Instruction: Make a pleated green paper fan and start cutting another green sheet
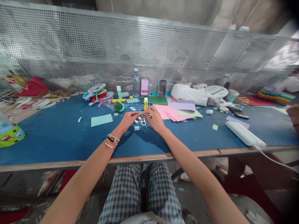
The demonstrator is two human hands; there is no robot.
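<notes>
My left hand (128,120) and my right hand (155,119) meet over the middle of the blue table. Between their fingertips is a small light-blue paper piece (141,113), pinched from both sides; its exact shape is too small to make out. Just below the fingers lie scissors (143,122), with one pale handle loop showing and the rest partly hidden. A yellow glue stick (145,103) stands upright behind my hands. Left of them rest a dark green and light-blue paper piece (119,106) and a flat light-blue sheet (102,120).
Pink sheets (163,111) and a lilac sheet (186,105) lie to the right. Two phones (144,86) and a water bottle (136,82) stand against the perforated metal panel (93,46). A white power strip (244,133) trails a cable. Another person's hand (293,113) shows far right.
</notes>
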